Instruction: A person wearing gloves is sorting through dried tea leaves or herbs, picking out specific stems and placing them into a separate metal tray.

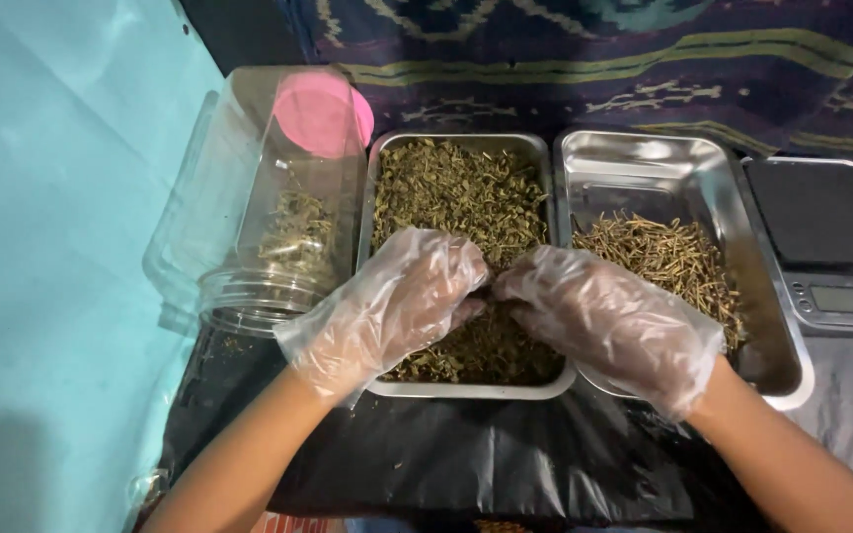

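Both my hands wear loose clear plastic gloves. My left hand (397,306) and my right hand (599,316) meet fingertip to fingertip over the middle steel tray (466,390), which is full of dried green-brown leaves (451,192). The fingers of both hands are curled and pinch a small bit of the dried plant between them; the piece itself is mostly hidden. To the right, a second steel tray (733,197) holds a pile of thin dried stems (668,257) in its near half.
A clear plastic jar (249,207) with a pink lid lies on its side left of the trays, a few dried leaves inside. A small digital scale (826,242) sits at the right. Black plastic sheet (466,454) covers the surface; a turquoise wall runs along the left.
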